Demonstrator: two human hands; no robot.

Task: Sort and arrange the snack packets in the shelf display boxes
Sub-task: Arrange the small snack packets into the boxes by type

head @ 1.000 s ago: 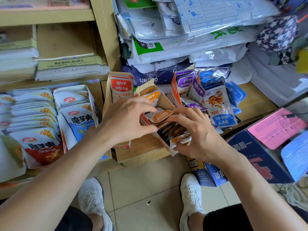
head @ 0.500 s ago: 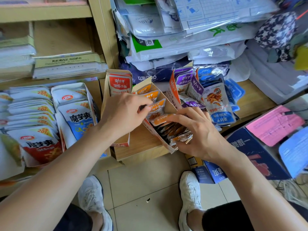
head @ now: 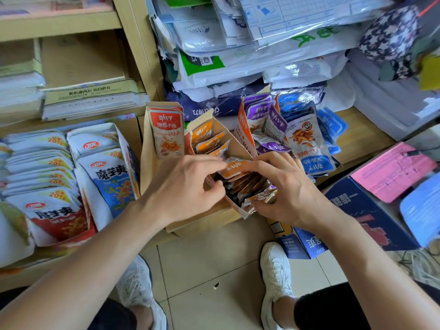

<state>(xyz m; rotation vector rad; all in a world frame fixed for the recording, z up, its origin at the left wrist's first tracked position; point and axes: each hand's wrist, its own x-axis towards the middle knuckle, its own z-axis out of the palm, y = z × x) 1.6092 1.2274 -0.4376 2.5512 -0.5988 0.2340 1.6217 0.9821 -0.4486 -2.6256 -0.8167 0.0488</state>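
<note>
Packets fill the low shelf (head: 357, 136). Far left, big white packets (head: 57, 208) lie in rows, and next to them a red packet (head: 166, 132) stands in its own tall box. The left hand (head: 183, 189) has its fingers bent, and its tips pinch one end of an orange packet (head: 234, 168) that sits on top of the row in the orange box (head: 238, 147). The right hand (head: 283, 189) is bent too. Its top fingers touch the other end of that packet, and its lower fingers grip the loose packets (head: 259, 198) at the box's front corner (they look crumpled there).

That corner seems to sit right at the shelf edge, so a hard push could tip the box and spill the row onto the floor (head: 202, 270). The row looks packed tight, so the packet may bend or pop back up. Right beside it, purple packets (head: 269, 129) and blue packets (head: 307, 148) lean loosely. A bump from the right arm could knock them over or mix them.
</note>
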